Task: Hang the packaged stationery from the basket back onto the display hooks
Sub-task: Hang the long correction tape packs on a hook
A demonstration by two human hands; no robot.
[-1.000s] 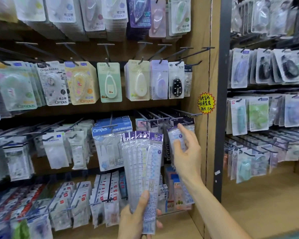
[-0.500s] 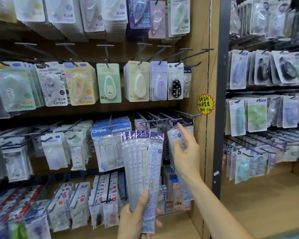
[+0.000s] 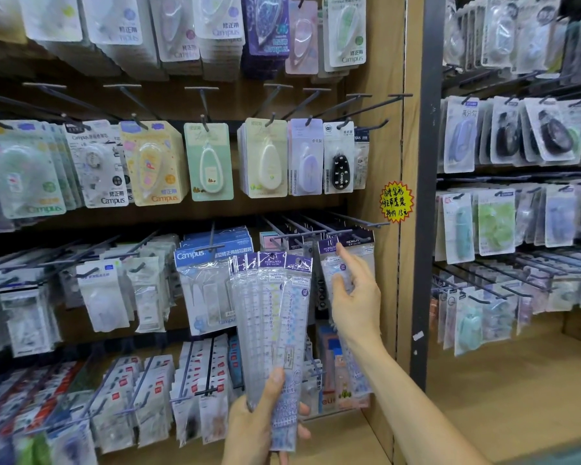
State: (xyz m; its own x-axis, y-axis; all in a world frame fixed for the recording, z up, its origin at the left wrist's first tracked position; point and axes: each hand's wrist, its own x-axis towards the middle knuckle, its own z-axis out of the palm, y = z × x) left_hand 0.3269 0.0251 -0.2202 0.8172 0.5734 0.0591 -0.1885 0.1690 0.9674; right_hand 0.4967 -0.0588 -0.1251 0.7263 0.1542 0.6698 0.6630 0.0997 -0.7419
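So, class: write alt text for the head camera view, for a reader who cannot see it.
A person's left hand holds a fan of packaged rulers before a shop display, while the right hand touches a ruler pack hanging on a hook. Correction tape packs fill the hooks around them.

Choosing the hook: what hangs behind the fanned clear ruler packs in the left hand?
Behind the fanned clear ruler packs held by the left hand: blue-headed Campus refill pack leftward, purple-headed ruler packs rightward. Directly behind is covered.
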